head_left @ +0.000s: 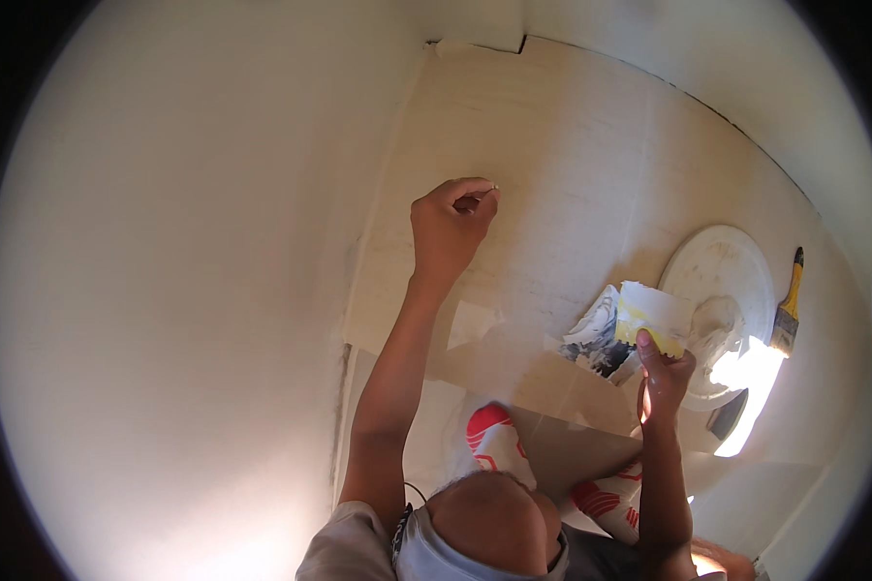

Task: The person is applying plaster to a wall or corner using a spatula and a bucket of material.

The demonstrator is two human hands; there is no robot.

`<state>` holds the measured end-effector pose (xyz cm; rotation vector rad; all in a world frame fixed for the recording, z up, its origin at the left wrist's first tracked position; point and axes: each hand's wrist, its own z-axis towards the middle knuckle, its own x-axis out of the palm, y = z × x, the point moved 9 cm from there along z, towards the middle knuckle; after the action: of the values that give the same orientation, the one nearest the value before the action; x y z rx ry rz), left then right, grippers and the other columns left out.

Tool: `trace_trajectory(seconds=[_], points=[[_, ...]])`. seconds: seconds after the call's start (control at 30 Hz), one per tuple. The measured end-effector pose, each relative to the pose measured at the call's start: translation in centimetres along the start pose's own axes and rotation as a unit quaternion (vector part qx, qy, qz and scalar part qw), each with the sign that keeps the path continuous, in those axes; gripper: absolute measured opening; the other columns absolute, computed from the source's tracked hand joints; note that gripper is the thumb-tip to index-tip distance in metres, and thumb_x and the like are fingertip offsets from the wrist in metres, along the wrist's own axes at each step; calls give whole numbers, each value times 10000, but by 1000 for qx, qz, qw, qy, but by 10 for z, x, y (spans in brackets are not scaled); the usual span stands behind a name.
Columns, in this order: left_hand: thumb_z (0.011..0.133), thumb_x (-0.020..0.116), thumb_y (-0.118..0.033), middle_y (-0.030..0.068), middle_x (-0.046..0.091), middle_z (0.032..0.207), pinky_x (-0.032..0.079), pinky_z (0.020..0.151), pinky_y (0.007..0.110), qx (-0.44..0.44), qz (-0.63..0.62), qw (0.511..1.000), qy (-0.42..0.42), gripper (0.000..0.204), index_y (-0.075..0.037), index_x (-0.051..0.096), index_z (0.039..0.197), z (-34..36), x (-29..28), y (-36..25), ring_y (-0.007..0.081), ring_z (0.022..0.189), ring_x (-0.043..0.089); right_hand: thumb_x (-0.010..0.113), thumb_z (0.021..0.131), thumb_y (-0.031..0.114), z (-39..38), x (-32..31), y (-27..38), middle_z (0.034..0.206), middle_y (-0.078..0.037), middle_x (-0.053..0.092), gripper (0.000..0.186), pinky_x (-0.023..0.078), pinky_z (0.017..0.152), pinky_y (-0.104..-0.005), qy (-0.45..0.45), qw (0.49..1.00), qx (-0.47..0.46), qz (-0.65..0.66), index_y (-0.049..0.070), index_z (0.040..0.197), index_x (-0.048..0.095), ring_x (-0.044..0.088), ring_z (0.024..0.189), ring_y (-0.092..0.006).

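Item: two white-and-red socks [499,447], mine, at 5 o'clock, on a paler strip of floor.
Item: dark flat piece [728,416], 4 o'clock, near the edge of a bright sun patch [761,392].
Item: my right hand [667,376], 4 o'clock, gripping a white scraper [651,308] with a yellow edge, thumb on top.
Item: crumpled black-and-white wrapping [591,324], beside the scraper.
Item: round white lid [715,259], 3 o'clock, smeared, partly sunlit.
Item: brush [791,308], yellow handle, just beyond the lid.
Item: my left hand [455,225], 12 o'clock, pinched on a small pale bit [495,188].
Surface: beige floor [552,145], faintly streaked.
Room: pale wall [165,271] at 9 o'clock; another [736,68] at 1, dark gap along its foot.
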<state>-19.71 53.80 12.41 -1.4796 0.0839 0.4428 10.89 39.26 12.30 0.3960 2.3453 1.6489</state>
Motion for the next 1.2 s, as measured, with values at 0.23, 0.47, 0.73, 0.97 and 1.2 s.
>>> trace_trajectory(seconds=[0.23,0.47,0.73,0.97,1.2], points=[[719,631,-143,111,645,706,486,612,321,171,188,960,-117,123,-42,671,776,123,-7,17,247,646,635,693,758,108,7,-4,-10,812,-22,586,239,384,628,-214,-2,1000,4,-12,-26,929,594,510,701,-80],[726,604,-141,114,656,742,503,637,361,169,376,899,-150,145,-61,680,821,240,5,56,270,667,636,693,765,188,17,0,-3,798,-23,591,278,388,649,-231,-33,997,22,-65,-40,892,598,506,702,-89],[734,538,-108,143,648,882,497,690,403,121,320,910,-235,269,-53,629,981,240,-38,70,316,808,622,701,765,198,32,-11,-19,768,-25,599,288,397,655,-234,-60,997,34,-44,-52,877,614,507,689,-88],[762,459,-211,171,642,910,484,748,421,25,468,881,-55,331,-82,628,1017,249,3,67,334,867,612,708,763,194,38,-11,-17,799,-35,611,300,402,691,-235,-66,996,41,-42,-58,897,613,523,729,-93],[757,442,-241,183,596,1059,441,841,436,-29,457,889,-17,437,-94,533,1158,263,-1,95,362,994,559,692,778,215,40,-7,-19,800,-42,611,310,400,693,-240,-55,997,31,-34,-57,904,614,523,731,-97]])
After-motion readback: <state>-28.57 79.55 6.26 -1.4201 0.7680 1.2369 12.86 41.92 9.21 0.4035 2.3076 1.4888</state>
